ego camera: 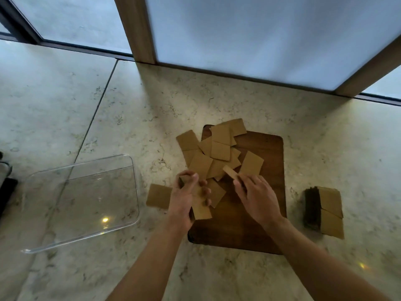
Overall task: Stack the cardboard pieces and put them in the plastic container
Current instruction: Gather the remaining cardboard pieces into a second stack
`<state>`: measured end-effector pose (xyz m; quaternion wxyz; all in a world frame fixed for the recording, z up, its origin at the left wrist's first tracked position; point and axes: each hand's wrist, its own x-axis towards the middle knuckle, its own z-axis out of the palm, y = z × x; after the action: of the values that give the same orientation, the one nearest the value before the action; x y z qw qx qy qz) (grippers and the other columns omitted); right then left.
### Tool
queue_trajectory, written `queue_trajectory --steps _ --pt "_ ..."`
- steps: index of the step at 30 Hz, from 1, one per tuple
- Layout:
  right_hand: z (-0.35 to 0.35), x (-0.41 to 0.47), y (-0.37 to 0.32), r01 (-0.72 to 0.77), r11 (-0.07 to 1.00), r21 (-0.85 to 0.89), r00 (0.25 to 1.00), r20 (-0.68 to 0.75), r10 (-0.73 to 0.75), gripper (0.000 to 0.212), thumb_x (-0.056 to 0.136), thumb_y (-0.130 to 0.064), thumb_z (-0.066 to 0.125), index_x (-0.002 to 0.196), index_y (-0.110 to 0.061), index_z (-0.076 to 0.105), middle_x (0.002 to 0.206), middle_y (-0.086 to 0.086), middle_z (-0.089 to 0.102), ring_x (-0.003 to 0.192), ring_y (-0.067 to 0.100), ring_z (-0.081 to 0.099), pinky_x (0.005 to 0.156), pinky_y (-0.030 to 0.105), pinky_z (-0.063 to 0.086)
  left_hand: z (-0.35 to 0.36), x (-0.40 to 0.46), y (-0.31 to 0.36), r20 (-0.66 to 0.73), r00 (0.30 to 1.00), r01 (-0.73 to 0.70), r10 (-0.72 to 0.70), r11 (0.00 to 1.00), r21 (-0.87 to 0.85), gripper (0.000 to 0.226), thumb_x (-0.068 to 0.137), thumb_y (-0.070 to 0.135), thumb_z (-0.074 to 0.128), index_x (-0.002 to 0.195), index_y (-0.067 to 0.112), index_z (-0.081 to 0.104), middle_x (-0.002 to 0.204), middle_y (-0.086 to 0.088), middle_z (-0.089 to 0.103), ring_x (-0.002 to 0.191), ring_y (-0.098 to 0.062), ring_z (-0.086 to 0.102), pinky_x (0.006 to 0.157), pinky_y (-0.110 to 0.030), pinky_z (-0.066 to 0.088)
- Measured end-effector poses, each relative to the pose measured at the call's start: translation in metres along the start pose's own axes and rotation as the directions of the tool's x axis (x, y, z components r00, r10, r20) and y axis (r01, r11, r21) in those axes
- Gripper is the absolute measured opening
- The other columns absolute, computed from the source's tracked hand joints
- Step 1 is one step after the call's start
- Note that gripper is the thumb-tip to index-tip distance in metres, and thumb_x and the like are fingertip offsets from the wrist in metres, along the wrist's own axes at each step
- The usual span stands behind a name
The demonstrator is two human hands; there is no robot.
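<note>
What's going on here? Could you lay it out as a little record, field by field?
Setting: pale stone counter beside frosted windows
Left hand: grips a small stack of cardboard pieces
Right hand: pinches one cardboard piece, tilted up
Loose pile: many cardboard squares, overlapping, mostly on the wooden board
Stray piece: flat on the counter, left of the board
Finished stack: on the counter, right of the board
Plastic container: clear, left of the board, no cardboard inside

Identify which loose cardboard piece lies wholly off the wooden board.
The single cardboard piece on the stone counter, between the plastic container and the left hand; others overlap the wooden board.
</note>
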<state>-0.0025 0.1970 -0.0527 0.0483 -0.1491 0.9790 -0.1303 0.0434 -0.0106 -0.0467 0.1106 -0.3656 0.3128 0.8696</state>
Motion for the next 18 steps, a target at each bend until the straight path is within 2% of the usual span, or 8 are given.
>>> queue_trajectory --steps 3,5,8,11,12,14,16,18 --pt "-0.013 -0.003 -0.002 -0.099 0.988 0.117 0.993 -0.046 0.105 0.045 0.106 -0.036 0.035 0.082 -0.014 0.067 0.069 -0.001 0.064 0.055 0.013 0.055 0.054 0.028 0.047 0.002 0.0 -0.005 0.0 1.0 -0.002 0.002 0.994 0.108 0.011 0.102 0.015 0.065 0.111 0.021 0.062 0.088 -0.016 0.069 0.067 -0.03 0.069 0.054 -0.038 0.054" --pt "-0.019 -0.003 -0.006 -0.208 0.933 0.293 0.974 -0.024 0.225 0.04 0.107 -0.031 0.043 0.079 -0.012 0.065 0.065 0.003 0.062 0.054 0.021 0.058 0.051 0.036 0.048 0.003 -0.002 -0.006 -0.005 1.0 0.02 -0.019 0.99 0.142 0.013 0.102 0.016 0.066 0.115 0.019 0.063 0.088 -0.016 0.068 0.066 -0.03 0.067 0.053 -0.038 0.053" --pt "-0.026 -0.008 -0.017 -0.326 0.7 0.635 0.935 0.108 0.338 0.03 0.103 -0.031 0.055 0.084 -0.011 0.067 0.075 0.015 0.068 0.068 0.037 0.065 0.058 0.049 0.054 0.005 -0.009 -0.005 -0.004 0.997 0.076 -0.077 0.98 0.184 0.024 0.103 0.026 0.066 0.123 0.015 0.062 0.09 -0.017 0.067 0.064 -0.03 0.066 0.052 -0.038 0.053" --pt "-0.03 -0.018 -0.031 -0.249 0.625 0.74 0.969 0.191 0.16 0.015 0.094 -0.023 0.069 0.08 -0.027 0.071 0.075 -0.005 0.071 0.066 0.016 0.066 0.059 0.038 0.051 0.001 -0.02 -0.001 0.048 0.983 0.16 -0.177 0.957 0.242 0.044 0.101 0.052 0.061 0.128 0.018 0.06 0.089 -0.016 0.07 0.067 -0.029 0.068 0.057 -0.04 0.056" --pt "-0.032 -0.021 -0.038 -0.188 0.617 0.765 0.979 0.196 0.056 0.019 0.092 -0.019 0.073 0.08 -0.034 0.074 0.086 -0.013 0.073 0.08 0.006 0.068 0.069 0.028 0.054 -0.002 -0.023 0.0 0.077 0.973 0.194 -0.219 0.949 0.249 0.052 0.099 0.061 0.056 0.129 0.019 0.059 0.091 -0.018 0.072 0.071 -0.032 0.07 0.059 -0.042 0.058" --pt "-0.033 -0.023 -0.05 -0.086 0.541 0.836 0.982 0.162 -0.094 0.02 0.084 -0.012 0.077 0.083 -0.031 0.078 0.123 -0.003 0.07 0.124 0.011 0.06 0.099 0.033 0.05 -0.01 -0.031 0.003 0.109 0.959 0.227 -0.26 0.941 0.251 0.064 0.093 0.072 0.051 0.131 0.021 0.062 0.107 -0.021 0.077 0.086 -0.039 0.076 0.067 -0.045 0.062" --pt "-0.035 -0.023 -0.062 -0.036 0.479 0.877 0.981 0.122 -0.15 0.021 0.079 -0.001 0.077 0.075 -0.021 0.08 0.141 0.011 0.054 0.137 0.025 0.048 0.107 0.043 0.045 -0.017 -0.037 0.006 0.128 0.963 0.205 -0.238 0.952 0.226 0.061 0.089 0.063 0.064 0.133 0.021 0.066 0.119 -0.019 0.078 0.101 -0.037 0.078 0.074 -0.045 0.065" --pt "-0.033 -0.023 -0.071 -0.033 0.448 0.893 0.981 0.115 -0.158 0.025 0.077 -0.003 0.076 0.072 -0.027 0.081 0.144 0.014 0.047 0.133 0.025 0.051 0.106 0.043 0.047 -0.022 -0.042 0.008 0.133 0.972 0.171 -0.195 0.97 0.172 0.058 0.083 0.037 0.081 0.134 0.015 0.065 0.116 -0.017 0.08 0.101 -0.035 0.079 0.072 -0.042 0.065"
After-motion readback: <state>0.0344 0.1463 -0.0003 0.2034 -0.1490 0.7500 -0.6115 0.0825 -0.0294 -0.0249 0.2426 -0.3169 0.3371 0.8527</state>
